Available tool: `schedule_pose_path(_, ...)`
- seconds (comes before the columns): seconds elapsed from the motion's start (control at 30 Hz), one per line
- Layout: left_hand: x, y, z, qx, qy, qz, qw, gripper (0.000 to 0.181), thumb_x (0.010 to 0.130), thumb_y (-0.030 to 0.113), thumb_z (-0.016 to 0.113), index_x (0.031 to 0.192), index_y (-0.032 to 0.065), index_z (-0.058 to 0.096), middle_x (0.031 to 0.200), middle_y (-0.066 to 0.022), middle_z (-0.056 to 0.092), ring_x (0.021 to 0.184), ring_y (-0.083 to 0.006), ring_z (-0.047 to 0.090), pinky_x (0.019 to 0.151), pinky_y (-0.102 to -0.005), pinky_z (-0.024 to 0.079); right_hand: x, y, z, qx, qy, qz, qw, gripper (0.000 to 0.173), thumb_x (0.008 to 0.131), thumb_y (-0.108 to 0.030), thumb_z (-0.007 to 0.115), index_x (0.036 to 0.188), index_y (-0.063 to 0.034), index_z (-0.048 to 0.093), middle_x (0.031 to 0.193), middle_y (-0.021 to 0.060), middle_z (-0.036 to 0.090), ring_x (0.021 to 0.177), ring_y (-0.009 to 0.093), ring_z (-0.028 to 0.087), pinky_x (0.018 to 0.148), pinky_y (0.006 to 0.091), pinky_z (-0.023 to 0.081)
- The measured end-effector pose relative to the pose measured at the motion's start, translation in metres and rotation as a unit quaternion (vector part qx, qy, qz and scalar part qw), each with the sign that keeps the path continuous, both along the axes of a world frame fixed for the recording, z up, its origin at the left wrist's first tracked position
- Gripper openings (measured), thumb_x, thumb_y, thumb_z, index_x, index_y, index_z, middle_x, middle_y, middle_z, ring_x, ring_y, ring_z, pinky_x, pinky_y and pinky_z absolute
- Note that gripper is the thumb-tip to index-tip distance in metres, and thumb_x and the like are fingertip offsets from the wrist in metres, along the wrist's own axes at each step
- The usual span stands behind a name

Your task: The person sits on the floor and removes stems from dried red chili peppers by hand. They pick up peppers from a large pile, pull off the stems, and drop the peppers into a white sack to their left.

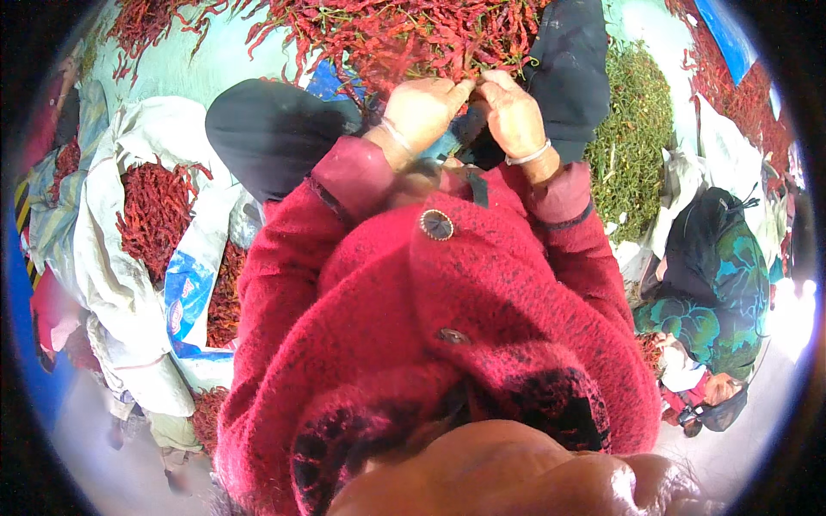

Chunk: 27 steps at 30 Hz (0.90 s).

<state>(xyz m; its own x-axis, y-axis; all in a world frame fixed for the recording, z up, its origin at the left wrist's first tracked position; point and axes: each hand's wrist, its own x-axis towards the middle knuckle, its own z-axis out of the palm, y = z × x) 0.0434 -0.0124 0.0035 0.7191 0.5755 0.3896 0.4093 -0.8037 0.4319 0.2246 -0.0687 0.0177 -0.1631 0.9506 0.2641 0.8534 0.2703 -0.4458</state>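
Observation:
A heap of dried red chili peppers [393,39], many with green stems, lies in front of me and between my knees. At its near edge my left hand [423,109] pinches a red chili pepper [468,59] between thumb and fingers. Close beside it, almost touching, my right hand [514,119] has its fingertips bent together at the same pepper. The pepper's lower end is hidden by the fingers. Each wrist wears a pale bangle. Below the hands, a blue surface [442,145] shows partly in the gap.
Right of my leg [571,71] lies a pile of green stems [629,142]. White sacks [122,284] with red chilies [155,219] stand at left. A person in a green-patterned garment [716,309] is at right. More chilies lie on the pale green sheet [193,64].

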Motion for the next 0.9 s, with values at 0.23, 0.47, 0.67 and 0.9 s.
schedule_pose_path(0.23,0.002,-0.02,-0.015,-0.107,0.007,0.038,0.994,0.009,0.074,0.019,0.06,0.072,0.0104,0.058,0.072,-0.0087,0.06,0.068,-0.0312,0.061,0.06,-0.0424,0.049,0.021,0.002,-0.022,-0.106,0.401,-0.244,0.877,0.013,0.082,-0.012,0.068,0.09,-0.0018,0.065,0.077,0.0023,0.064,0.064,0.01,0.057,0.056,0.0237,0.044)
schedule_pose_path(0.47,-0.017,0.002,0.013,-0.3,-0.171,0.246,0.906,0.043,0.075,0.013,0.074,0.117,0.0141,0.063,0.081,-0.0028,0.066,0.057,-0.0078,0.052,0.056,-0.0234,0.047,0.03,-0.003,0.002,-0.137,0.492,-0.203,0.835,0.01,0.086,-0.008,0.063,0.091,0.0002,0.064,0.083,0.0027,0.065,0.067,0.008,0.058,0.057,0.0195,0.043)
schedule_pose_path(0.67,-0.018,-0.011,0.004,-0.08,-0.004,0.003,0.997,0.012,0.075,0.019,0.061,0.083,0.0109,0.059,0.069,-0.0059,0.056,0.064,-0.0258,0.06,0.055,-0.0386,0.047,-0.012,-0.005,0.006,-0.086,0.106,0.041,0.99,0.012,0.071,0.002,0.065,0.082,-0.0016,0.062,0.079,0.0099,0.06,0.074,0.024,0.06,0.067,0.0305,0.048)
schedule_pose_path(0.9,-0.032,-0.013,0.019,-0.22,-0.072,-0.153,0.961,0.006,0.074,0.017,0.062,0.075,0.0106,0.059,0.071,-0.0065,0.059,0.067,-0.0287,0.06,0.056,-0.0379,0.048,0.002,0.012,-0.013,-0.209,0.666,-0.226,0.68,0.013,0.09,-0.014,0.06,0.084,-0.0029,0.064,0.076,0.001,0.063,0.063,0.01,0.057,0.053,0.0226,0.042)
